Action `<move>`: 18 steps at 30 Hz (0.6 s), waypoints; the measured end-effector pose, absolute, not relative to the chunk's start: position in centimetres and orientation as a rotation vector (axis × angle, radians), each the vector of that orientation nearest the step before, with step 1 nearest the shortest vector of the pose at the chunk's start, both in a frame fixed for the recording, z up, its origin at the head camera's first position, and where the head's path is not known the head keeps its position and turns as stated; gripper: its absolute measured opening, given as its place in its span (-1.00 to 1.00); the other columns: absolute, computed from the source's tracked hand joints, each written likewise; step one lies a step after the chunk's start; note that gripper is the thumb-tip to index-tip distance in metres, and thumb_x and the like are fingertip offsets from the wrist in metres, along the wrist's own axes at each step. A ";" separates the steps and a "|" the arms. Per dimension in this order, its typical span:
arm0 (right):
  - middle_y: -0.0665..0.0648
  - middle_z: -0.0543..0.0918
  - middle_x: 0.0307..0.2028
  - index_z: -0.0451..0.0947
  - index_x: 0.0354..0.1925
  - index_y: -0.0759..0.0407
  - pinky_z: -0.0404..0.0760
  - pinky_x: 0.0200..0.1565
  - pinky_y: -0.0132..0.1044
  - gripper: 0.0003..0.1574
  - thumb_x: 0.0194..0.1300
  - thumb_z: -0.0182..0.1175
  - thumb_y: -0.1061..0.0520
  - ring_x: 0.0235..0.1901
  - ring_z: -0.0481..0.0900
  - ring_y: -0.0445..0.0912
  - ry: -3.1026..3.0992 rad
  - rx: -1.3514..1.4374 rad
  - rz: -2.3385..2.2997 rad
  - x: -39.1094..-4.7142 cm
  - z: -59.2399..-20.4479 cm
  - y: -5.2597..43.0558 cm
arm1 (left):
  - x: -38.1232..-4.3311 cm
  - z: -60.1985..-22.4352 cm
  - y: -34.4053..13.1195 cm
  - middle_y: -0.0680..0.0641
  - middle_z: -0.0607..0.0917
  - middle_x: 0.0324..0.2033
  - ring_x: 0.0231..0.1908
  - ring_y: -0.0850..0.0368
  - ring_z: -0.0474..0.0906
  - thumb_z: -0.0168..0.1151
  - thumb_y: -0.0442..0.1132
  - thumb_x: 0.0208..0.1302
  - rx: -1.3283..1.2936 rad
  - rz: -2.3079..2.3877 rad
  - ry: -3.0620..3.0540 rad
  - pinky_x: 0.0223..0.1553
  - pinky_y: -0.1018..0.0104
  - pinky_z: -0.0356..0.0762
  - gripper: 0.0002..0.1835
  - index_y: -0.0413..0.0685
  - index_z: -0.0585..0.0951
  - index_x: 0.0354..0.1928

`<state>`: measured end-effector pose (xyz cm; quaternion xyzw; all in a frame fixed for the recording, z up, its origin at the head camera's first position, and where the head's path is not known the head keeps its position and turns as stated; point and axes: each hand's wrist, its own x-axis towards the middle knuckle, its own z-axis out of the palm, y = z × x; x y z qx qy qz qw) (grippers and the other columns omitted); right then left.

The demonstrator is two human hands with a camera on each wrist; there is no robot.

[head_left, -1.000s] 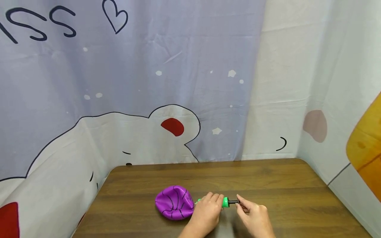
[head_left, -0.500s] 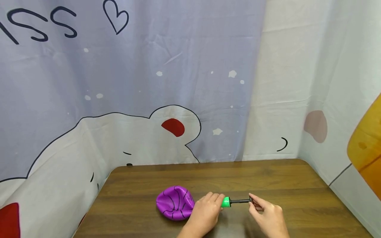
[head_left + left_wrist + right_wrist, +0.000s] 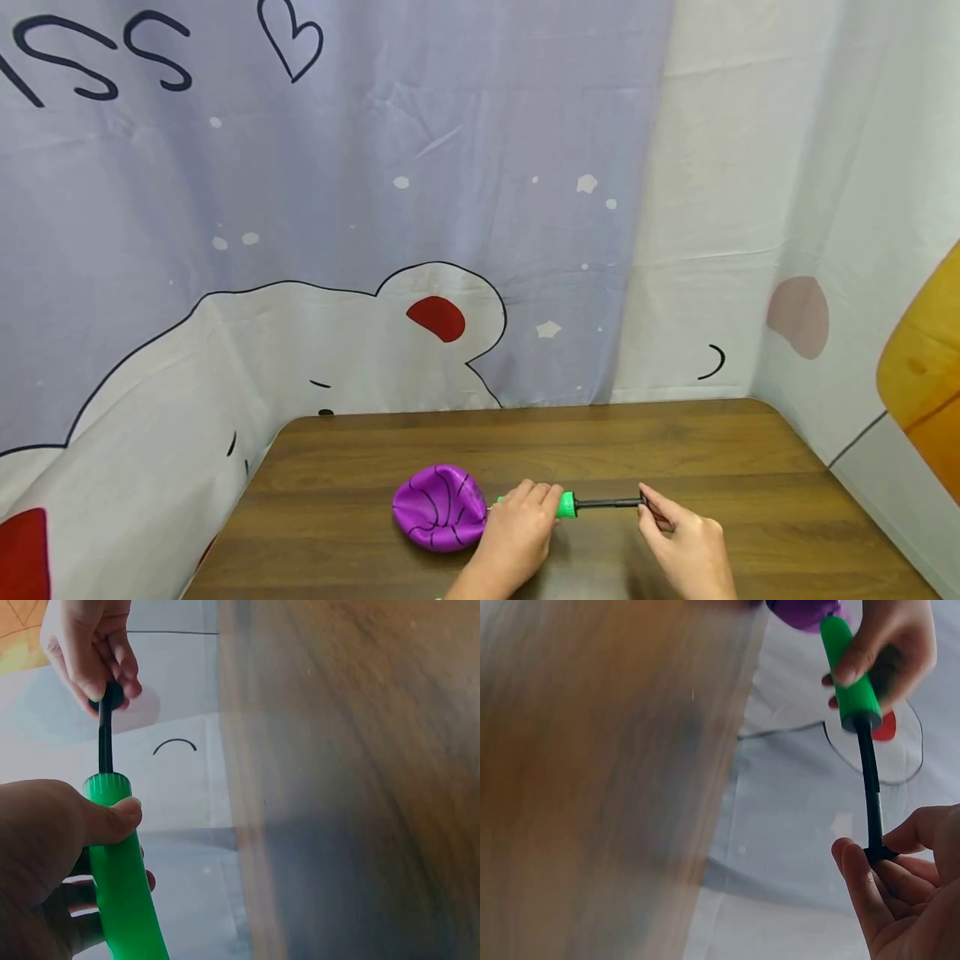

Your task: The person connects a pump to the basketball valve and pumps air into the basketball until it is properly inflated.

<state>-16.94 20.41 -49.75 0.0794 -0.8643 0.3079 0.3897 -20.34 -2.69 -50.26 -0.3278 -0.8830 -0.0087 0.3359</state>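
A dented purple ball [image 3: 439,510] with black lines lies on the table, left of both hands. My left hand [image 3: 519,527] grips the green barrel of a hand pump [image 3: 126,889], whose thin needle end points at the ball's right side. Out of the barrel's other end runs a long black plunger rod [image 3: 609,502]. My right hand [image 3: 686,542] pinches the black knob at the rod's tip between thumb and fingers, as the right wrist view shows. Much of the barrel is covered by the left hand in the head view.
The brown wooden table [image 3: 360,450] extends under both hands, its far edge against a printed curtain [image 3: 547,233]. More of the curtain hangs along the left and right sides.
My right hand has moved to the right, drawing the plunger rod farther out of the green barrel. The left hand and the purple ball have hardly moved.
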 end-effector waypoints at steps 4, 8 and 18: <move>0.10 0.79 -0.48 0.79 -0.19 0.28 0.50 -0.65 -0.58 -0.61 -0.10 0.46 0.41 -0.58 0.62 -0.45 -2.176 0.236 0.768 -16.9 -50.3 18.9 | -20.3 -50.3 -2.3 0.11 0.72 -0.22 -0.24 0.22 0.58 0.53 -0.05 0.04 -0.853 0.013 -2.302 -0.16 0.41 0.64 -0.55 -0.02 0.66 -0.03; 0.12 0.78 -0.51 0.79 -0.21 0.29 0.52 -0.63 -0.57 -0.60 -0.14 0.50 0.41 -0.63 0.66 -0.34 -2.163 0.283 0.719 -17.1 -50.6 17.2 | -20.3 -50.5 -2.0 0.10 0.73 -0.23 -0.24 0.22 0.59 0.54 -0.04 0.01 -0.854 0.014 -2.275 -0.15 0.42 0.64 -0.54 -0.04 0.66 -0.05; 0.08 0.77 -0.53 0.80 -0.25 0.27 0.56 -0.59 -0.57 -0.57 -0.25 0.49 0.38 -0.65 0.64 -0.32 -2.058 0.428 0.642 -17.7 -50.5 17.1 | -20.2 -50.5 -2.4 0.13 0.72 -0.23 -0.23 0.25 0.61 0.56 -0.06 -0.01 -0.875 -0.117 -2.266 -0.21 0.45 0.65 -0.52 0.00 0.65 -0.03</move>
